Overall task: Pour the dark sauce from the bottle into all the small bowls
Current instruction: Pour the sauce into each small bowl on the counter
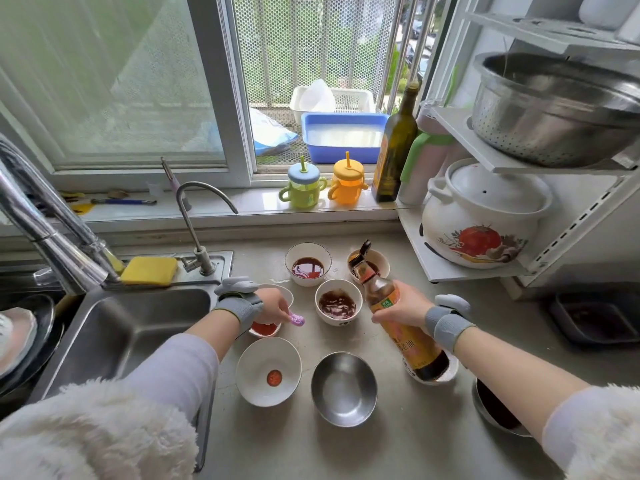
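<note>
- Biggest risk: the bottle [394, 313]. Our right hand [403, 311] is wrapped round its middle, and it's tilted with the neck over the far-right bowl [375, 263] and the base low over a near-right bowl [448, 372]. If we tip harder, sauce overshoots that rim onto the table [398, 445].
- Moving on to the next bowl while tilted would likely trail drips across the table and into the bowls between.
- The steel bowl [344, 388] looks dry and the near white bowl [268, 370] shows only a red dot, no dark sauce. Both are easy to skip.
- The far-left bowl [308, 264] and middle bowl [337, 302] already hold dark sauce, so pouring into them again risks overfill.
- Our left hand [273, 308] is pinched on a small purple item [298, 319] above a bowl of red sauce [265, 329]; what it is, we can't tell. That wrist could knock the partly hidden white bowl behind it.
- The bottle base could clip the near-right bowl as it swings.
</note>
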The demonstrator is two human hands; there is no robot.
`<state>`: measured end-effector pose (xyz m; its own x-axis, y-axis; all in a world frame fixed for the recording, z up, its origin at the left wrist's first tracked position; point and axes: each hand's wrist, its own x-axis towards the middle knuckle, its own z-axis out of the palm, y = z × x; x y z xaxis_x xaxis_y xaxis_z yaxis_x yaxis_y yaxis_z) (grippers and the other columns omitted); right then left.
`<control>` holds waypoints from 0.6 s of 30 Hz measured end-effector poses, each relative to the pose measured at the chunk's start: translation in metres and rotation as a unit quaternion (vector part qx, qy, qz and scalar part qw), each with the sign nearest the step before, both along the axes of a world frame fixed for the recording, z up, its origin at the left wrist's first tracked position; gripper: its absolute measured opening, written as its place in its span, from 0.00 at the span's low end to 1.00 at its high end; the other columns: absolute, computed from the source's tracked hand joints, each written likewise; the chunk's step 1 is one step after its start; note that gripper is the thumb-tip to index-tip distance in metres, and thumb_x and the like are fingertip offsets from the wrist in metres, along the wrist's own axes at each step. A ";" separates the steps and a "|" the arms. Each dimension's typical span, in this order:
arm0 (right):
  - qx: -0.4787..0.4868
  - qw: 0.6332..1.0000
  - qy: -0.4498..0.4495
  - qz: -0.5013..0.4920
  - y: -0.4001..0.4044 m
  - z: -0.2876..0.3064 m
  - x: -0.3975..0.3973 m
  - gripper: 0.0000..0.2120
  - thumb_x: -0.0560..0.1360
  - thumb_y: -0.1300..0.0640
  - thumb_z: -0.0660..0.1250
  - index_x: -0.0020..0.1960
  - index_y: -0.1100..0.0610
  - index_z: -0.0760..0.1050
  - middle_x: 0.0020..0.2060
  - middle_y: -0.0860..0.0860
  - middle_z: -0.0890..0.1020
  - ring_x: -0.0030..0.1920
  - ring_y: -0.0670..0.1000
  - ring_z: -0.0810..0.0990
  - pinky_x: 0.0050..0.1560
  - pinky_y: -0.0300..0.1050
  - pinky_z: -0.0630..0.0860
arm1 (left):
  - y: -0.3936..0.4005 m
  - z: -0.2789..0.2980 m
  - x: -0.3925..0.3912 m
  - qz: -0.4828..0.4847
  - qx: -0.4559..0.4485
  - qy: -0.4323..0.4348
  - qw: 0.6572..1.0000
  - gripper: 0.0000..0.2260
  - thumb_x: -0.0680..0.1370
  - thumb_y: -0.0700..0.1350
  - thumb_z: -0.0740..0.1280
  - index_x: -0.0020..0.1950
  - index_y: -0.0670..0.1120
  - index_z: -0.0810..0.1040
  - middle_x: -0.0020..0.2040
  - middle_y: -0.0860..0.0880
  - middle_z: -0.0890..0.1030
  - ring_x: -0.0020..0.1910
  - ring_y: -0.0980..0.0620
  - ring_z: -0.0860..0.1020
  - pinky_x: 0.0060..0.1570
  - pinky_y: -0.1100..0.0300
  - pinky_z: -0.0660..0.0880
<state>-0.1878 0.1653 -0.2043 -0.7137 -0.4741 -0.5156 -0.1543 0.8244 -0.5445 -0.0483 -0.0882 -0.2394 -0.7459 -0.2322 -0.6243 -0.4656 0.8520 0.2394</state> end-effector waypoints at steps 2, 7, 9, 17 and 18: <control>-0.035 0.999 -0.008 -0.012 -0.002 0.001 0.000 0.30 0.61 0.53 0.80 0.59 0.51 0.71 0.49 0.52 0.82 0.49 0.53 0.82 0.53 0.51 0.79 | -0.001 0.001 -0.001 0.002 -0.004 -0.002 1.000 0.23 0.71 0.67 0.64 0.46 0.49 0.83 0.40 0.49 0.79 0.40 0.50 0.75 0.40 0.58 0.70; -0.094 0.995 0.023 -0.033 -0.007 0.013 0.005 0.28 0.57 0.53 0.80 0.54 0.49 0.72 0.46 0.50 0.83 0.49 0.54 0.82 0.57 0.56 0.79 | -0.003 0.007 0.001 -0.004 -0.005 0.006 1.000 0.28 0.63 0.74 0.62 0.43 0.51 0.82 0.40 0.49 0.81 0.41 0.48 0.78 0.42 0.55 0.75; -0.111 0.992 0.038 -0.044 -0.008 0.021 0.011 0.27 0.61 0.56 0.80 0.55 0.50 0.71 0.46 0.49 0.82 0.49 0.53 0.81 0.56 0.53 0.78 | -0.005 0.010 0.002 -0.021 -0.003 0.006 1.000 0.34 0.59 0.76 0.60 0.47 0.50 0.83 0.46 0.47 0.84 0.46 0.47 0.81 0.49 0.53 0.78; -0.104 0.982 0.101 -0.125 0.001 0.035 0.064 0.26 0.64 0.55 0.80 0.57 0.53 0.71 0.50 0.51 0.82 0.52 0.53 0.81 0.52 0.48 0.75 | -0.012 0.021 0.019 -0.124 -0.029 0.044 0.991 0.15 0.76 0.55 0.65 0.57 0.50 0.82 0.53 0.48 0.83 0.48 0.49 0.79 0.49 0.57 0.76; -0.098 0.979 0.111 -0.138 0.004 0.034 0.077 0.27 0.63 0.54 0.80 0.57 0.53 0.72 0.50 0.52 0.82 0.51 0.53 0.81 0.51 0.47 0.75 | -0.012 0.021 0.023 -0.141 -0.027 0.046 0.989 0.14 0.76 0.53 0.65 0.57 0.50 0.82 0.54 0.48 0.83 0.47 0.49 0.78 0.47 0.59 0.75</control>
